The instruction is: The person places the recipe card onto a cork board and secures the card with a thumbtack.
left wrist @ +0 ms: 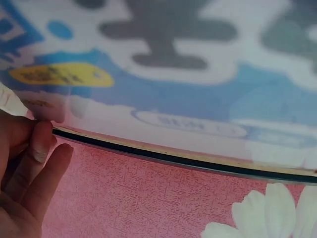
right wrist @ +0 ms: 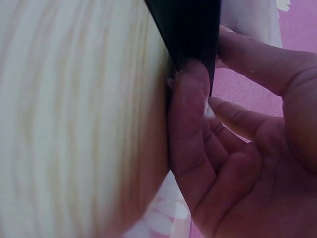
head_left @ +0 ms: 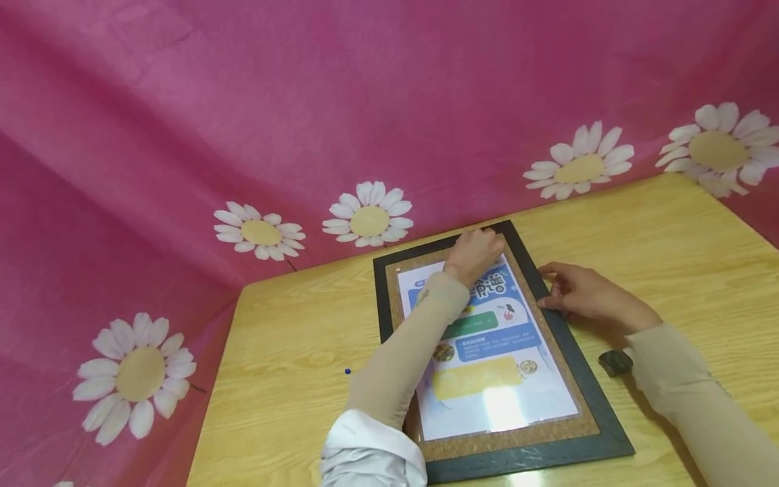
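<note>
A black-framed corkboard [head_left: 529, 458] lies on the wooden table, bearing a glossy printed poster [head_left: 444, 423]. My left hand [head_left: 475, 256] bends over the poster's far right corner. In the left wrist view its fingers [left wrist: 49, 173] bunch at the sheet's edge; I cannot tell what is between their tips. My right hand [head_left: 581, 294] grips the right side of the black frame. In the right wrist view, fingers [right wrist: 188, 114] of that hand wrap the dark frame edge [right wrist: 193, 29] close to the tabletop. A small pale pushpin [head_left: 398, 269] sits at the poster's far left corner.
A blue pushpin [head_left: 347, 370] lies on the table [head_left: 286, 338] left of the board. Beside the right sleeve is a small dark lump [head_left: 615, 362]. Behind the table hangs a pink cloth [head_left: 365, 101] with white daisies, close to the board's far edge.
</note>
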Demonstrator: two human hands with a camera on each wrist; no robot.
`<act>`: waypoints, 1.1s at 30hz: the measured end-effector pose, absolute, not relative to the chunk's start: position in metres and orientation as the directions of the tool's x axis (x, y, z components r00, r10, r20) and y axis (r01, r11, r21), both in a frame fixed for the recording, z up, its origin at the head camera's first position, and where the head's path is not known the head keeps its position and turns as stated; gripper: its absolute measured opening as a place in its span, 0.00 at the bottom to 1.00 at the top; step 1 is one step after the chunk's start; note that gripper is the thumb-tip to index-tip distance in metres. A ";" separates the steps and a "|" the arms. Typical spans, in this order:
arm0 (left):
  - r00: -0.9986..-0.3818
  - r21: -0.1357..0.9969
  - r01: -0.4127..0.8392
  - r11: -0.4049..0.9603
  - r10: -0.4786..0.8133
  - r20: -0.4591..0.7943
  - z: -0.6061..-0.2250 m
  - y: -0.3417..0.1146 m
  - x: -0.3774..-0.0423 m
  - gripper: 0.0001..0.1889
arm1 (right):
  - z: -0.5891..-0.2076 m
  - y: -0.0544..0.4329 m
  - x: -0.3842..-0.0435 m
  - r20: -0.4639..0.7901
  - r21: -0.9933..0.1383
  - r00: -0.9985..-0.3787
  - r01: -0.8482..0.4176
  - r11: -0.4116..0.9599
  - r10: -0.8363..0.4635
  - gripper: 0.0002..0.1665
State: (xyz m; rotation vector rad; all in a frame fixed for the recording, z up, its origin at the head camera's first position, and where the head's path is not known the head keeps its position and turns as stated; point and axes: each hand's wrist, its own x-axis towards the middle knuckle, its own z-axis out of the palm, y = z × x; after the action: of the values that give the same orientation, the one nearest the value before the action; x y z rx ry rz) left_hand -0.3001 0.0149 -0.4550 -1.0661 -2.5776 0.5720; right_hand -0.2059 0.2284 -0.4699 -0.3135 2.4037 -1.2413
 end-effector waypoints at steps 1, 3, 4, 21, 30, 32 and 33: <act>-0.680 -0.461 0.609 0.645 0.724 0.114 -0.454 0.015 -0.300 0.12 | -0.470 0.229 -0.206 -0.257 -0.817 -0.890 -0.009 0.577 -0.377 0.44; -0.676 -0.458 0.617 0.640 0.729 0.106 -0.453 0.017 -0.301 0.12 | -0.468 0.231 -0.206 -0.253 -0.819 -0.892 -0.009 0.573 -0.376 0.44; -0.673 -0.457 0.623 0.635 0.733 0.100 -0.453 0.017 -0.302 0.12 | -0.467 0.231 -0.205 -0.255 -0.820 -0.892 -0.004 0.572 -0.373 0.44; -0.714 -0.510 0.621 0.595 0.698 -0.056 -0.438 0.013 -0.298 0.13 | -0.467 0.221 -0.209 -0.241 -0.810 -0.892 -0.032 0.586 -0.382 0.44; -0.854 0.053 0.518 0.854 0.520 -0.021 -0.423 -0.010 -0.298 0.12 | -0.471 0.225 -0.208 -0.274 -0.827 -0.880 0.008 0.563 -0.389 0.45; -0.858 0.187 0.508 0.841 0.513 0.024 -0.417 -0.019 -0.293 0.14 | -0.471 0.229 -0.208 -0.267 -0.817 -0.886 -0.001 0.577 -0.379 0.44; -0.856 0.244 0.509 0.825 0.514 0.048 -0.414 -0.024 -0.290 0.15 | -0.471 0.232 -0.207 -0.260 -0.811 -0.889 -0.010 0.585 -0.376 0.45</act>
State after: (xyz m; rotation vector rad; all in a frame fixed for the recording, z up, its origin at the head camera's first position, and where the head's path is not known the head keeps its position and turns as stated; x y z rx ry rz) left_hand -0.2901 -0.0236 -0.4144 -0.8470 -3.0198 -0.3947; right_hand -0.2069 0.2316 -0.4708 -0.3107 2.4109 -1.2293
